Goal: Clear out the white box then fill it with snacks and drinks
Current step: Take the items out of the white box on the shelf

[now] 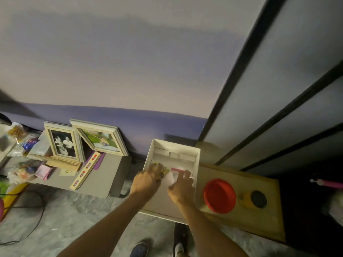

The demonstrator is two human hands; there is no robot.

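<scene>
Clearing unfinished: inside the white box [176, 151], your left hand [148, 179] grips a yellowish item [165, 171]; your right hand [181, 189] reaches a pink-and-white packet [177, 170], grip unclear. Filling remains.

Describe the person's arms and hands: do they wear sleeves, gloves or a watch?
The left forearm and the right forearm are bare as far as the frame shows: no sleeves, watch or bracelet. The left hand and the right hand wear no gloves; rings or nail polish are too blurred to tell.
</scene>
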